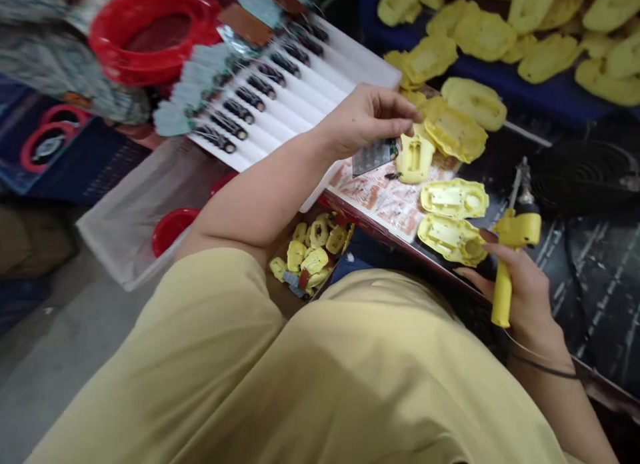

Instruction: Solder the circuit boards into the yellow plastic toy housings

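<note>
My left hand (373, 121) is closed in a pinch over the worktop. Its fingertips are at a small circuit board, with a grey, see-through sheet (371, 159) just below the hand. Next to them lies a yellow plastic shell half (416, 159) with a slotted middle. My right hand (530, 291) is closed round a yellow glue gun (519, 229), its metal nozzle pointing away from me. The fingertips of that hand are close to a hollow yellow shell half (450, 239); another shell half (454, 199) lies beside it, also hollow side up.
A white ribbed tray (305, 104) at upper left carries rows of small wired parts. Behind it is a red plastic ring (150, 34). Yellow shells fill a blue bin (555, 111) at upper right. A box of yellow pieces (315, 261) stands below the worktop edge.
</note>
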Tool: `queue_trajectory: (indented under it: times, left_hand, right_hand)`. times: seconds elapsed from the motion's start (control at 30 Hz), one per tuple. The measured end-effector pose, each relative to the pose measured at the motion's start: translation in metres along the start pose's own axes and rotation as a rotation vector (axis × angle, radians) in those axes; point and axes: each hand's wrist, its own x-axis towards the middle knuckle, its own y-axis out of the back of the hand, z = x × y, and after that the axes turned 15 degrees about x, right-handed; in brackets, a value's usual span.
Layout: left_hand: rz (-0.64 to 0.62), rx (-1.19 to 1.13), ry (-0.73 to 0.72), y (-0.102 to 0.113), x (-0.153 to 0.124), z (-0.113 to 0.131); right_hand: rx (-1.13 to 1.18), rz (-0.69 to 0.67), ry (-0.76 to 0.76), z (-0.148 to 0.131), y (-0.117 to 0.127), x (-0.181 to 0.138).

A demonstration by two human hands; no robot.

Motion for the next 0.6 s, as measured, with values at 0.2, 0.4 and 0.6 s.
queue_trajectory:
  times: [0.2, 0.4, 0.6]
  left_hand:
    - [-0.237, 0.025, -0.419, -0.046, -0.027, 0.063]
    - [-0.213, 0.294, -0.497, -0.086, -0.042, 0.078]
    - [-0.210, 0.329, -0.414, -0.102, -0.046, 0.075]
  right_hand:
    - [-0.076, 0.067, -0.027, -0.005, -0.018, -0.004]
    - [-0.107, 0.151, -0.085, -0.011, -0.030, 0.001]
    - [-0.112, 0.314, -0.094, -0.021, 0.012, -0.019]
